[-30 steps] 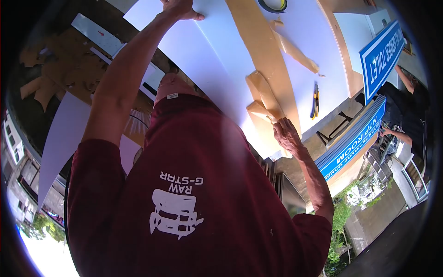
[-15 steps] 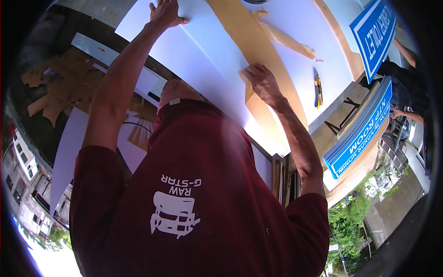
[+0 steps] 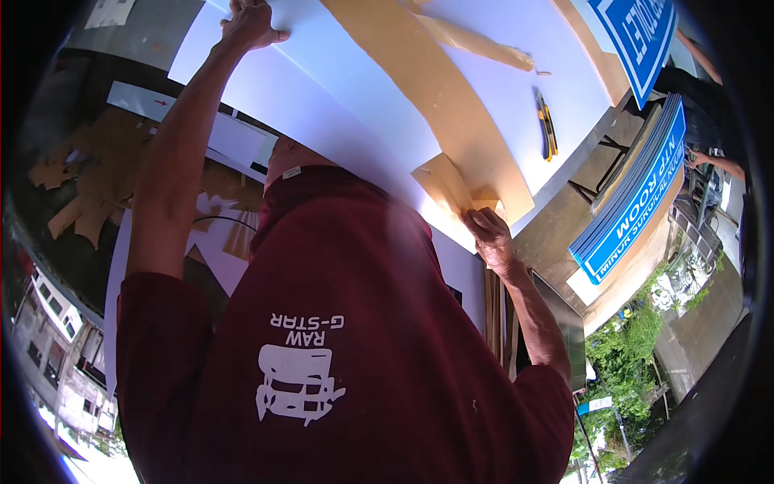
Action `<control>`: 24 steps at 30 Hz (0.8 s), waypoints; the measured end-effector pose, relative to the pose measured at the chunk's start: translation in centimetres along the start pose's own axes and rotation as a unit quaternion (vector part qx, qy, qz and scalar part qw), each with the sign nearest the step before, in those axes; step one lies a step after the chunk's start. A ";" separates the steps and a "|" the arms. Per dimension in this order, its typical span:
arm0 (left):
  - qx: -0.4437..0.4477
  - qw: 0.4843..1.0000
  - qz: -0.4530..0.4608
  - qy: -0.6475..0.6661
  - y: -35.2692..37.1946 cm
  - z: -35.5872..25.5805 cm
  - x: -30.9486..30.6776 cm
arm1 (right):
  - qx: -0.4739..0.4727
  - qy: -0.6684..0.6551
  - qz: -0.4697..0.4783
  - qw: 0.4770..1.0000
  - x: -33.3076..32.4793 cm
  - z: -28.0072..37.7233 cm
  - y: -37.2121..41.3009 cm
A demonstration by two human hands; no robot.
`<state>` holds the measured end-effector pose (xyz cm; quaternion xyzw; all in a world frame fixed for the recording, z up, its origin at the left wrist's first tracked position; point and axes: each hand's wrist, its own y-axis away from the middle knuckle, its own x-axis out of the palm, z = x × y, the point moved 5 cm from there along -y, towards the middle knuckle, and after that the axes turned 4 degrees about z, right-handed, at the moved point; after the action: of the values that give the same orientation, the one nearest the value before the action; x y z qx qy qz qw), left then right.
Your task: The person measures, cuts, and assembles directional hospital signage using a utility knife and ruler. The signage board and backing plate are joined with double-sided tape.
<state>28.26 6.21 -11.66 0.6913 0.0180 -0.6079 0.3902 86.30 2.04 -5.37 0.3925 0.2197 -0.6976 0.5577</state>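
My left hand lies with fingers spread on a white sheet at the upper left. At the sheet's near right edge, my right hand is closed on the end of a strip of brown paper, which is folded back over the sheet. A longer band of brown paper runs across the white surface beside it. Farther right, a yellow and black utility knife lies on the white surface, near a crumpled roll of brown paper.
Blue signs are stacked at the right, and another blue sign stands above them. A co-worker's arm reaches in at the far right. Brown paper scraps lie low on the left.
My right hand has moved towards me and to the right, drawing the brown paper's end to the sheet's near corner. My left hand stays on the sheet. The whole view has shifted slightly.
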 end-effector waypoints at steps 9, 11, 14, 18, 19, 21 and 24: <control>0.065 0.993 -0.093 -0.038 -0.3 0.1 0.9 | 0.063 0.031 0.011 0.997 0.9 -1.4 3.1; 0.058 0.995 -0.081 -0.030 -0.3 -0.4 1.0 | 0.096 0.024 0.053 0.994 1.4 -1.8 4.1; 0.048 0.993 -0.105 -0.012 -0.4 0.3 1.0 | 0.106 0.054 0.095 0.988 0.4 -1.5 2.6; 0.040 0.992 -0.123 0.003 1.4 0.1 0.2 | 0.269 -0.173 -0.049 0.946 -1.4 -6.0 1.3; 0.046 0.992 -0.119 0.016 1.7 0.1 -0.2 | 0.261 -0.081 -0.072 0.959 -2.8 -6.6 0.2; 0.054 0.991 -0.124 0.017 2.2 0.3 -0.6 | 0.233 -0.001 -0.099 0.967 -5.5 -6.3 -3.8; 0.053 0.990 -0.130 0.028 2.6 1.2 -2.1 | 0.162 -0.041 -0.126 0.978 -6.9 -6.7 -10.7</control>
<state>28.00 4.66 -8.50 0.7194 0.0864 -0.6339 0.2705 78.59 14.21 -5.28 0.4179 0.1280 -0.8041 0.4030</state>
